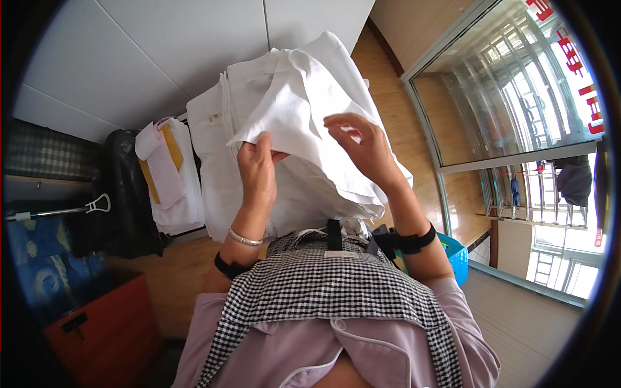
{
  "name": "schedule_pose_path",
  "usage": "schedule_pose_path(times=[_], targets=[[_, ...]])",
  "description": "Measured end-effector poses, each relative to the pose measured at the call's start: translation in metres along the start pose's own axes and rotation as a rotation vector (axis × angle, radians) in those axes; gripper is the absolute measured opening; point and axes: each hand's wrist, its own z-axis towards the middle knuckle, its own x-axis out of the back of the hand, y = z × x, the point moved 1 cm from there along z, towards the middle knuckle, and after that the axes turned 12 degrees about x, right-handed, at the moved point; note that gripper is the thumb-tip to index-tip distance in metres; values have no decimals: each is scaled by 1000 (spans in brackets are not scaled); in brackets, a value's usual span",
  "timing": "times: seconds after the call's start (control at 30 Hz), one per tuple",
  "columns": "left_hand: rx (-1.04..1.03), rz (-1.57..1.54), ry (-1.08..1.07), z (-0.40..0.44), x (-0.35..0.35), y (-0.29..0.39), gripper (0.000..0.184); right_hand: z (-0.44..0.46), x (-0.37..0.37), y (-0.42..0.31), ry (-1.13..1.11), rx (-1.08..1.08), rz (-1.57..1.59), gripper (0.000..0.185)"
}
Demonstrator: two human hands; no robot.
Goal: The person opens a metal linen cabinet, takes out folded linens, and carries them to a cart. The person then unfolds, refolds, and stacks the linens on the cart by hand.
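Observation:
A white cloth, raised and creased, lies across a broad pile of white fabric in front of me. My left hand is closed on the near left edge of this cloth, thumb on top and fingers partly hidden beneath. Over the cloth's right side is my right hand, its fingers loosely bent with a gap between them and the thumb. I see nothing held in it. The cloth's near edge droops between my two hands toward my checked apron.
Folded pink and yellow cloths lie left of the pile, beside a black bag. A red-orange box stands lower left. White panels rise behind. Right are a glass sliding door and a blue basket.

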Motion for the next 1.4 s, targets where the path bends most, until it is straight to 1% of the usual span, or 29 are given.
schedule_pose_path(times=[0.03,0.1,0.13,0.17,0.23,0.27,0.3,0.37,0.5,0.57,0.6,0.67,0.73,0.77,0.8,0.83,0.9,0.93,0.97,1.03,1.07,1.1,1.13,1.2,1.23,1.27,1.3,1.33,1.4], targets=[[0,4,4,1,6,0,26,-7,3,9,-56,-29,-84,20],[-44,48,29,-2,17,-2,27,-24,3,14,-209,-112,-99,22],[-62,76,11,-4,18,4,29,-35,-1,22,-246,-60,-126,25],[-55,79,12,-4,23,6,29,-45,-2,25,-308,-94,-189,31],[-57,123,-6,-1,33,10,29,-62,-6,37,-342,-33,-265,38],[-67,125,6,-1,35,11,29,-69,-6,42,-365,-12,-298,43],[-56,130,5,0,37,12,29,-76,-6,46,-364,-23,-292,43],[-54,140,52,3,39,13,29,-86,-1,52,-426,24,-400,49],[-48,143,67,3,34,15,32,-101,-4,46,-363,79,-525,54],[-48,153,58,7,34,14,34,-104,-13,46,-297,206,-554,55],[-41,154,55,9,35,14,35,-103,-17,44,-263,266,-610,45],[-33,159,48,12,34,12,37,-106,-22,55,-218,276,-622,42],[-29,82,-37,15,32,10,42,-102,-24,57,-173,287,-634,40],[-28,83,-40,14,30,9,42,-98,-24,55,-123,244,-585,35],[3,167,-100,11,25,5,44,-94,-25,52,-75,201,-535,30],[34,252,-158,7,19,2,47,-89,-26,49,-74,199,-535,30],[151,364,-225,-2,9,-17,46,-76,-29,43,24,72,-290,17],[205,411,-262,-9,3,-25,46,-71,-30,42,22,75,-288,17],[203,410,-257,-12,0,-34,46,-67,-32,40,50,75,-216,13],[168,601,-270,-17,-3,-46,44,-60,-34,36,71,76,-140,10],[169,598,-263,-19,-5,-48,44,-57,-35,34,48,18,-60,10],[45,728,-199,-20,-6,-48,37,-55,-36,32,24,-41,19,11],[-81,855,-132,-20,-7,-47,31,-53,-36,31,19,-39,21,11],[-131,888,-77,-18,-3,-40,26,-50,-35,29,-70,-157,84,12],[-180,921,-30,-17,-1,-35,22,-49,-34,28,-73,-156,87,12],[-242,897,-37,-19,-2,-30,19,-47,-30,29,-89,-160,105,13],[-240,899,-36,-20,-2,-25,19,-45,-26,28,-105,-165,123,13],[-202,884,-69,-23,-2,-22,19,-42,-18,23,-191,-259,113,13],[-164,868,-102,-25,-1,-16,20,-40,-15,28,-200,-259,191,14]])
